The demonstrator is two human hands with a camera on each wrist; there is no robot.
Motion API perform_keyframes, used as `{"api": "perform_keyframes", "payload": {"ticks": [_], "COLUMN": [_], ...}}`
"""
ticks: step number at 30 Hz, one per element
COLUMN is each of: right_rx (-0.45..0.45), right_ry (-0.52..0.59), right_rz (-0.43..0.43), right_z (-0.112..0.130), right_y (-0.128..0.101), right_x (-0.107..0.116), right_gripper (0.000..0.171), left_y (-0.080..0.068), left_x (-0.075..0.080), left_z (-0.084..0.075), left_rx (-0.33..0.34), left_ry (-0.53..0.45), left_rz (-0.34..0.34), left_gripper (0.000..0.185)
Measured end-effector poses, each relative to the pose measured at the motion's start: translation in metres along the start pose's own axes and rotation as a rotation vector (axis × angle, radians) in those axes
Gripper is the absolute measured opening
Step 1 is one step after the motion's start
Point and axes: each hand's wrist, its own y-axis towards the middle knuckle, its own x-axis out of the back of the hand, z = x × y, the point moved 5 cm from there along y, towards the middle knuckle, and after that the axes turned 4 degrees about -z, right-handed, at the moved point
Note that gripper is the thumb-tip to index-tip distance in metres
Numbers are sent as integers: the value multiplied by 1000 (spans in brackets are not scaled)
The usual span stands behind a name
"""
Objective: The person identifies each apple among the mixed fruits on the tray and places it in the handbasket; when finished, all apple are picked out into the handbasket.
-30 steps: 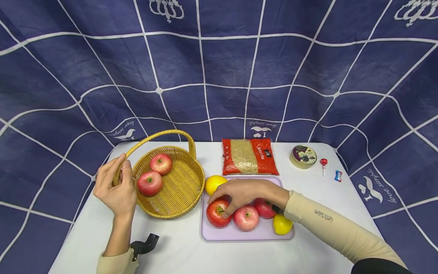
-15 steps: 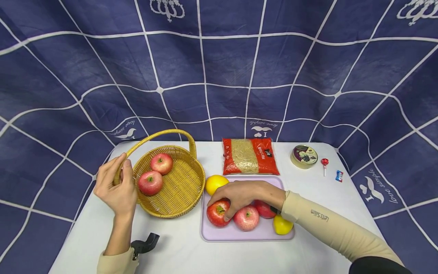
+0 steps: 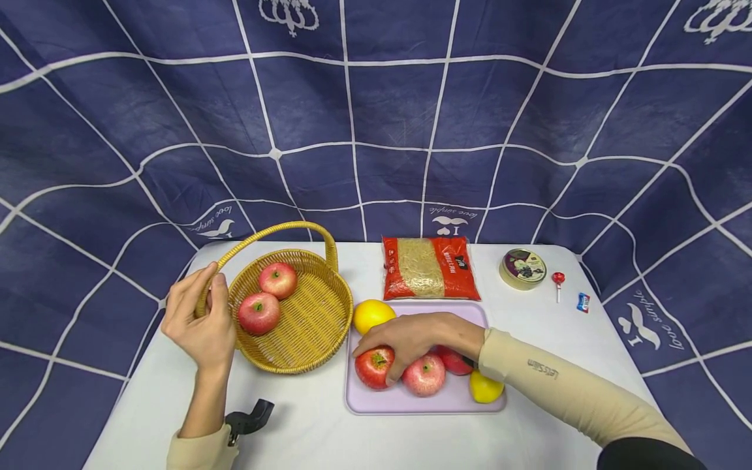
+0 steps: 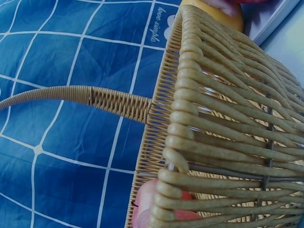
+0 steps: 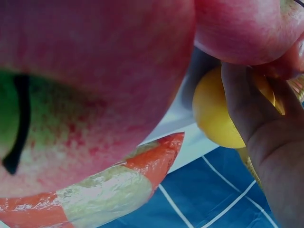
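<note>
White table (image 3: 305,418), blue gridded curtain (image 3: 388,111) behind. Right hand (image 3: 405,336) curls round a red apple (image 3: 373,371), thumb lower than a second ago: hold apparently firming, far side hidden. Apple sits on the lilac tray (image 3: 425,412); left hand (image 3: 202,323) grips the basket handle (image 3: 264,232).

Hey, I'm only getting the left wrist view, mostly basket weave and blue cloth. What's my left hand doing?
Observer: The left hand grips the handle of the wicker basket.
Operator: How many apples are inside? I can't count them through the weave.
Observer: Two apples, at the basket's left side.
Operator: And the right hand?
Observer: The right hand has its fingers and thumb around a red apple at the left side of the purple tray.
</note>
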Motion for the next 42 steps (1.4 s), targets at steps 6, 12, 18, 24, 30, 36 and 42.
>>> {"api": "perform_keyframes", "payload": {"ticks": [6,12,18,24,30,36,42], "right_rx": [34,29,21,19,15,-5,-29], "right_ry": [-47,-59,-65,-56,-47,-16,11], "right_rz": [25,39,38,31,23,17,23], "right_z": [3,5,5,3,3,2,2], "right_y": [4,7,8,8,6,3,3], "right_x": [-3,-1,-1,-2,-2,0,0], "right_gripper": [75,75,73,70,69,67,68], "left_y": [0,1,1,1,0,0,0], "left_x": [-1,-1,-1,-1,-1,-1,0], "left_z": [-3,-4,-3,-3,-3,-4,-4], "left_rx": [6,5,-4,-2,1,7,5], "left_ry": [-7,-6,-2,-5,-6,-5,5], "left_rz": [-5,-6,0,-2,1,-1,0], "left_gripper": [11,12,11,11,11,12,12]}}
